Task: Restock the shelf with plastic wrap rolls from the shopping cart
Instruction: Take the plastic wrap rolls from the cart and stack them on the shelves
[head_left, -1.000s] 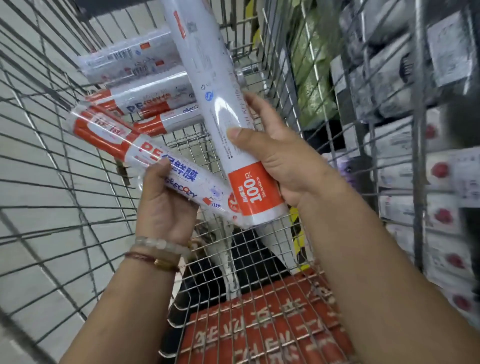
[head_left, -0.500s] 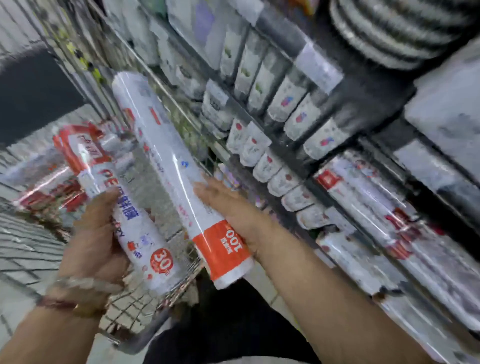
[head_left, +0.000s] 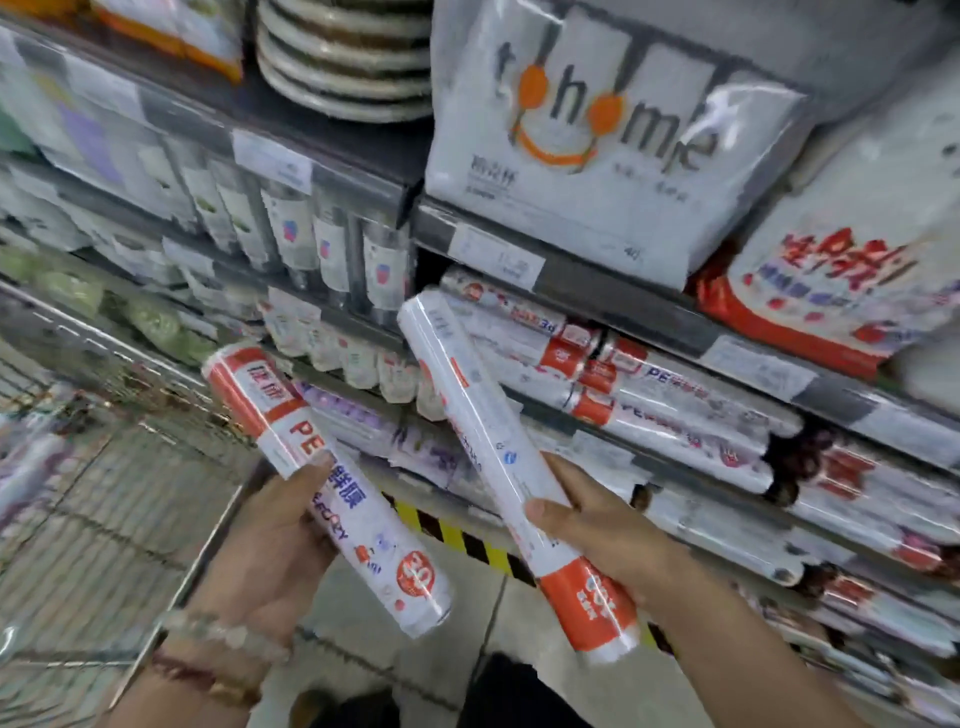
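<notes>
Plastic wrap rolls lay stacked on their sides along the shelf (head_left: 675, 317), filling the tier under its grey front edge and the tiers below toward the lower right corner of the shelving. Largest above them was a white bag (head_left: 597, 150) printed with grey letters and orange dots, standing on the upper tier, with a red-and-white pack (head_left: 841, 280) just to its right and a stack of plates (head_left: 343, 67) to its left. The shopping cart (head_left: 104, 499) showed its wire mesh at the lower left, blurred. Two rolls were off the shelf, in the person's hands. The long roll (head_left: 498, 457), white with an orange end band, tilted up toward the stacked rolls, its top end near the shelf's front edge; the right hand (head_left: 597, 530) held it with thumb and fingers curled round its lower part. The shorter roll (head_left: 322, 483), with red bands and blue print, leaned left of it; the left hand (head_left: 270, 545) gripped it around the middle, beaded bracelets (head_left: 223, 639) on that wrist.
</notes>
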